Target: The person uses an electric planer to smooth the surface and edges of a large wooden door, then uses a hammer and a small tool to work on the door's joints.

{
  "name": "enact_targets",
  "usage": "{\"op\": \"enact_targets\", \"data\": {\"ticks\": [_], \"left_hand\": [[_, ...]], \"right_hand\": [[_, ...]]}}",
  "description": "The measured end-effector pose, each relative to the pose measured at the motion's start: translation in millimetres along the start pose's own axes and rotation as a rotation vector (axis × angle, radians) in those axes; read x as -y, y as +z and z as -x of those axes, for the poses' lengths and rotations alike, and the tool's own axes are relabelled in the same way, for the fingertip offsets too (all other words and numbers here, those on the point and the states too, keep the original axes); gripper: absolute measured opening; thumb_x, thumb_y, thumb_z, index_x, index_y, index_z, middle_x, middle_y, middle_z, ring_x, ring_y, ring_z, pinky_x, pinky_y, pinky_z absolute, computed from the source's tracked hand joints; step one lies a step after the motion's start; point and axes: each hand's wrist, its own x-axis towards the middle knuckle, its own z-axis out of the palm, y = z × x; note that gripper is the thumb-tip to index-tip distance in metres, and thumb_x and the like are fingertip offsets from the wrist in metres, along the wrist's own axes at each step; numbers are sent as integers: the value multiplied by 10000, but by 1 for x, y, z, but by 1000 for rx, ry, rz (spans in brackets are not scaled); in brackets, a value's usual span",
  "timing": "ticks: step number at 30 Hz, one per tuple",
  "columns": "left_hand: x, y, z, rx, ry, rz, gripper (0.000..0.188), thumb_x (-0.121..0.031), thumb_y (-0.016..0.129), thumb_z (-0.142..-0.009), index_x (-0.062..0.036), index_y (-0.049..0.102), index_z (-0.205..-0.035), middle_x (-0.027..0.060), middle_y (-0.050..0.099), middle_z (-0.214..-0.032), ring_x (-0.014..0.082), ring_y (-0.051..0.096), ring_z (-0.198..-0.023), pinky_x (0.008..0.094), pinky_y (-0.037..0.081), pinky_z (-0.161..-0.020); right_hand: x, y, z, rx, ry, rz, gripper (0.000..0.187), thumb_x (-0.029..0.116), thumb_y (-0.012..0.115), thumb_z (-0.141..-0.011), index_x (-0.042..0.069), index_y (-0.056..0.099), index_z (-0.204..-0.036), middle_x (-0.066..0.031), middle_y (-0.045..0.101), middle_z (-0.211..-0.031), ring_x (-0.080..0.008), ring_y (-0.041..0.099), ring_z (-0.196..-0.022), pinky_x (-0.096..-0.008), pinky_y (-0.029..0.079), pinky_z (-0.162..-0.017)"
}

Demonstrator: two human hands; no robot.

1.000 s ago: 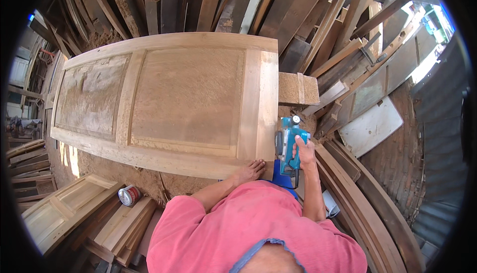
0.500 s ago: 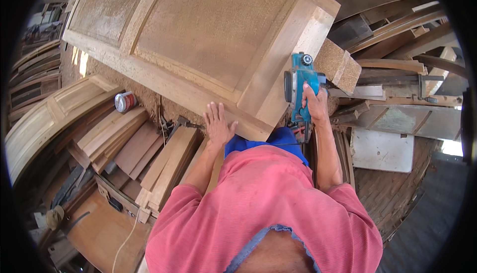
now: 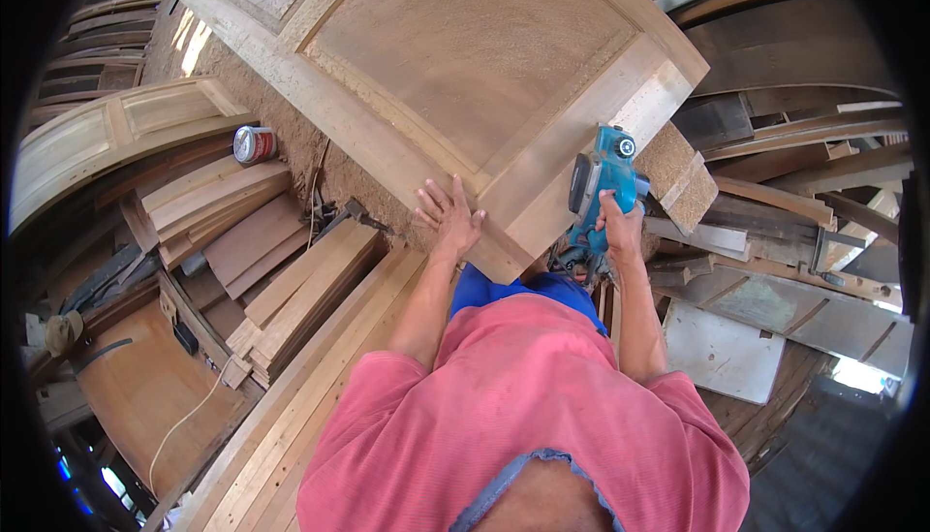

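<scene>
A panelled wooden door (image 3: pixel 465 67) dusted with shavings lies flat in front of me. My right hand (image 3: pixel 620 222) grips the rear handle of a teal electric planer (image 3: pixel 603 178). The planer is at the right edge of the door's near end rail; whether its sole touches the wood is hard to make out. My left hand (image 3: pixel 451 218) rests flat with spread fingers on the door's near left corner, and nothing is in it.
Stacked wooden boards (image 3: pixel 300 295) and a small white-and-red tin (image 3: pixel 254 145) lie to the left. Another panelled door (image 3: pixel 126 125) is at far left. A dusty block (image 3: pixel 678 178) sits beside the door on the right, near piled planks (image 3: pixel 775 203) and a white sheet (image 3: pixel 722 348).
The view has shifted, so the whole scene sits differently. Both hands keep their places on the door corner and the planer, with the left fingers now spread wider.
</scene>
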Motion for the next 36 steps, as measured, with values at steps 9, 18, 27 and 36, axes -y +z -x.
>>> {"op": "enact_targets", "data": {"ticks": [9, 18, 27, 36], "left_hand": [[31, -25, -18, -254, -51, 14, 1002, -447, 630, -925, -7, 43, -1608, 300, 17, -1660, 468, -31, -1538, 631, -21, -1210], [71, -81, -79, -197, -36, -151, 1086, -566, 649, -883, -11, 65, -1611, 333, 19, -1646, 519, -46, -1521, 642, -20, -1209], [28, -52, -28, -30, 52, -146, 1228, -702, 694, -774, -109, 48, -1634, 338, -88, -1640, 535, -189, -1492, 695, -131, -1149], [11, -66, -24, 46, 11, -172, 1280, -707, 743, -717, -123, 67, -1633, 326, -101, -1644, 513, -172, -1505, 667, -128, -1167]], "right_hand": [[-12, -7, -8, -3, -9, -21, 138, 183, 701, -928, 54, 655, -914, -3, 552, -619, -93, 497, -469, -269, 403, -458], [-9, 3, -10, -34, -12, 71, 120, 174, 679, -941, 72, 629, -901, 2, 528, -611, -102, 501, -460, -277, 409, -447], [-14, -2, -16, -14, -10, 37, 115, 176, 672, -944, 76, 615, -937, -14, 539, -632, -121, 508, -465, -291, 444, -443], [-4, -11, -20, 99, 2, 14, 102, 135, 666, -931, 53, 608, -947, -13, 541, -662, -107, 516, -496, -279, 443, -466]]}}
